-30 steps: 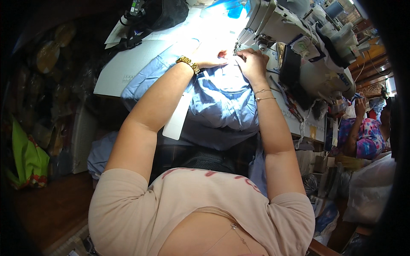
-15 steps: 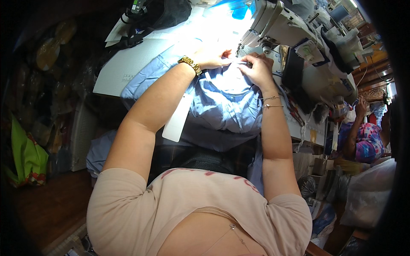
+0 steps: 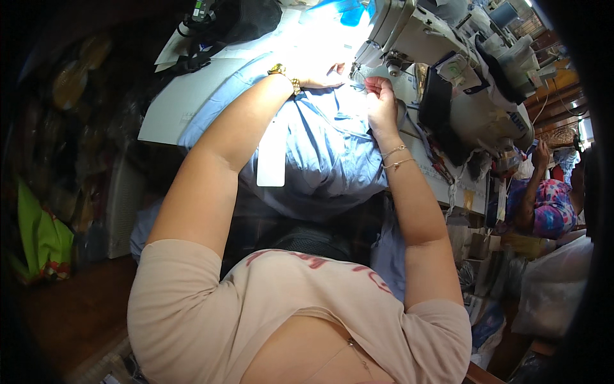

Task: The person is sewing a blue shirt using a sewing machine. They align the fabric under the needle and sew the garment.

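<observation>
Light blue cloth, seemingly a garment (image 3: 320,137), lies bunched over the table's front edge and runs up under the sewing machine's needle area (image 3: 358,72). On its far left part, beside the needle, my left hand (image 3: 322,78) has its fingers closed on the cloth; glare washes out much of them. Just right of the needle, my right hand (image 3: 382,102) pinches the cloth's edge between thumb and fingers. A long white tag (image 3: 272,157) hangs in front of the garment, by my left forearm.
The machine's white head (image 3: 425,32) spans the far right, under a bright light. A dark bag (image 3: 246,19) lies on papers at the far left of the table (image 3: 166,118). Another person (image 3: 543,201) sits at the right; a green bag (image 3: 38,233) is at the left.
My hands have come a little apart, the right one turning more upright beside the needle. The cloth has shifted and spread, and the white tag has swung to hang straighter.
</observation>
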Tool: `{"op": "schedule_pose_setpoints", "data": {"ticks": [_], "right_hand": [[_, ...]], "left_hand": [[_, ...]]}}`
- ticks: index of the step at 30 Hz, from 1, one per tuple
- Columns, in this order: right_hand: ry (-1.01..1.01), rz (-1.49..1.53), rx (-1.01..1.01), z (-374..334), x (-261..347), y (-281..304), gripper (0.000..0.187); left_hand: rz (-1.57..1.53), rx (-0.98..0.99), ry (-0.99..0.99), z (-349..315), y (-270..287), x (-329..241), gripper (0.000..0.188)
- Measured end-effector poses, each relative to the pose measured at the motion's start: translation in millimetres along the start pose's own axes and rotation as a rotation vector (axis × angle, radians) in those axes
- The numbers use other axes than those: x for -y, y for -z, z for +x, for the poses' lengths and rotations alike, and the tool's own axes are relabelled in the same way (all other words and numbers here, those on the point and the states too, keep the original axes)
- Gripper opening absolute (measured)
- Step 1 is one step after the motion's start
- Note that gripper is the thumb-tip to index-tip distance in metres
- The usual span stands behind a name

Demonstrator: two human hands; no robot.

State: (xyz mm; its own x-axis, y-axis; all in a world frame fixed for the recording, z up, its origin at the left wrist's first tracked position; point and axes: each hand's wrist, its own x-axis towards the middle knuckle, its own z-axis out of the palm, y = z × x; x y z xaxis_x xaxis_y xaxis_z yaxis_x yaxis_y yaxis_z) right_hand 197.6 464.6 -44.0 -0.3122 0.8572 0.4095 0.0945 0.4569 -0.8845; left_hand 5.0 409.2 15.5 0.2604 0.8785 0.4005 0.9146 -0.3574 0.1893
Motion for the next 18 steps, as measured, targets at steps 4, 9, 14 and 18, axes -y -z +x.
{"op": "schedule_pose_setpoints", "data": {"ticks": [4, 9, 14, 18], "right_hand": [[0.123, -0.047, -0.017, 1.3, -0.6, -8.6, 0.028], [0.167, -0.399, -0.02, 7.1, -3.2, -16.5, 0.034], [0.073, -0.388, 0.02, -0.8, 11.7, -11.8, 0.026], [0.1, -0.2, 0.123, -0.4, 13.5, -3.2, 0.018]], "left_hand": [[0.068, -0.088, -0.072, -5.3, -6.5, -11.3, 0.021], [0.167, -0.218, 0.178, -6.9, -29.5, -27.6, 0.019], [-0.479, -0.155, 0.264, -20.5, -41.9, -21.6, 0.022], [-0.587, 0.015, 0.214, -17.1, -35.7, -11.1, 0.027]]}}
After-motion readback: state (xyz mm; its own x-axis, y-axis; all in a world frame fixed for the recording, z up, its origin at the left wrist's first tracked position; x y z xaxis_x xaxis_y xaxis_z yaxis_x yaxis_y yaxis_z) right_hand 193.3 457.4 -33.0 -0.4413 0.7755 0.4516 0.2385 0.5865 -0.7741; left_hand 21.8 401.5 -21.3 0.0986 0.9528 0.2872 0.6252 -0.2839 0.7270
